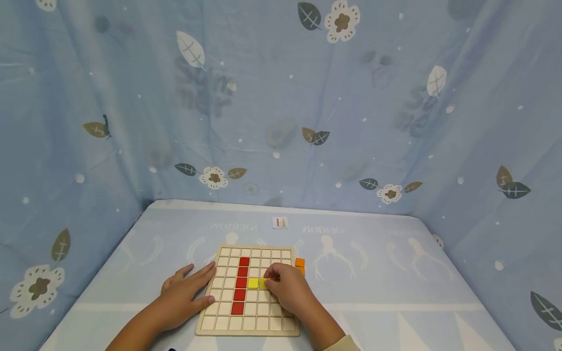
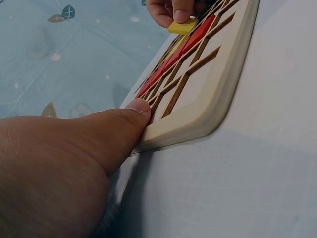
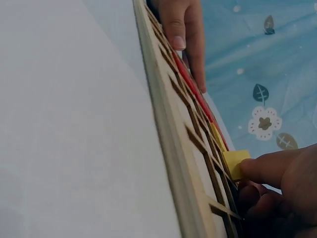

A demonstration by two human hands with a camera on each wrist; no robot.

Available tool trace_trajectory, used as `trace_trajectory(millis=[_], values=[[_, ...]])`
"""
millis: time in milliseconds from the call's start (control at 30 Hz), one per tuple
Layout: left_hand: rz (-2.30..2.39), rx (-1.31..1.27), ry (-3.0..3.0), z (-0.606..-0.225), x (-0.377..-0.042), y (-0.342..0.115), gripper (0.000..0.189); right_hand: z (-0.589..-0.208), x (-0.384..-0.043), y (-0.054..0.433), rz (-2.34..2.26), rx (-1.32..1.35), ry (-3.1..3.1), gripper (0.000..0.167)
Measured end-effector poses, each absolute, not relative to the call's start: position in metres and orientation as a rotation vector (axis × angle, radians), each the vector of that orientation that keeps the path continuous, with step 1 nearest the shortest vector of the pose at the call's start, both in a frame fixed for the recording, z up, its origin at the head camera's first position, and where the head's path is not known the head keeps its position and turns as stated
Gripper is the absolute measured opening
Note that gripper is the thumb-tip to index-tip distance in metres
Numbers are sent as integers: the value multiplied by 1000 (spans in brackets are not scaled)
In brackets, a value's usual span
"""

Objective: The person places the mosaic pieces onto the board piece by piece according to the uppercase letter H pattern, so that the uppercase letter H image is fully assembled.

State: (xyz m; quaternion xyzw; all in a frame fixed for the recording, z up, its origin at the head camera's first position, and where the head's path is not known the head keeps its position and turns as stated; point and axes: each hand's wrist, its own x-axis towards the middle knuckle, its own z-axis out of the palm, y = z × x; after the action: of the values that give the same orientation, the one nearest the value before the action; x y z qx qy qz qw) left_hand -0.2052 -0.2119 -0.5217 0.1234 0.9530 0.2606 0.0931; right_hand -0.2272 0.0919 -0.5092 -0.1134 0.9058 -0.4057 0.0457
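A wooden grid board [image 1: 247,333] with square recesses lies on the table. Several red tiles [image 1: 241,282] form a column in its left half, with a yellow tile [image 1: 252,283] set right beside the middle one. My right hand [image 1: 287,287] pinches a second yellow tile [image 3: 234,164] between thumb and fingers, just right of the first one. That tile sits tilted at the grid surface in the left wrist view. With fingers spread, my left hand [image 1: 186,296] rests along the board's left edge, its thumb [image 2: 137,106] touching the frame.
Orange tiles [image 1: 300,263] lie against the board's right side, partly hidden by my right hand. A small printed card [image 1: 279,223] with a coloured grid pattern lies behind the board. A blue patterned curtain [image 1: 281,161] encloses the table at the back and sides.
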Motion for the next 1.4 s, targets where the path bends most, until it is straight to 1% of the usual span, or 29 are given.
trace_trajectory(millis=[133, 367, 1100, 1400], values=[[770, 362, 2827, -522, -205, -211, 87, -511, -228, 92, -1173, -388, 2817, 7], [771, 371, 2826, -523, -207, -212, 87, -513, -227, 90, -1084, -389, 2855, 12], [762, 350, 2834, -526, -208, -213, 88, -508, -224, 89, -1031, -389, 2869, 12], [763, 343, 2834, -526, -208, -213, 88, -508, -223, 88, -931, -415, 2936, 16]])
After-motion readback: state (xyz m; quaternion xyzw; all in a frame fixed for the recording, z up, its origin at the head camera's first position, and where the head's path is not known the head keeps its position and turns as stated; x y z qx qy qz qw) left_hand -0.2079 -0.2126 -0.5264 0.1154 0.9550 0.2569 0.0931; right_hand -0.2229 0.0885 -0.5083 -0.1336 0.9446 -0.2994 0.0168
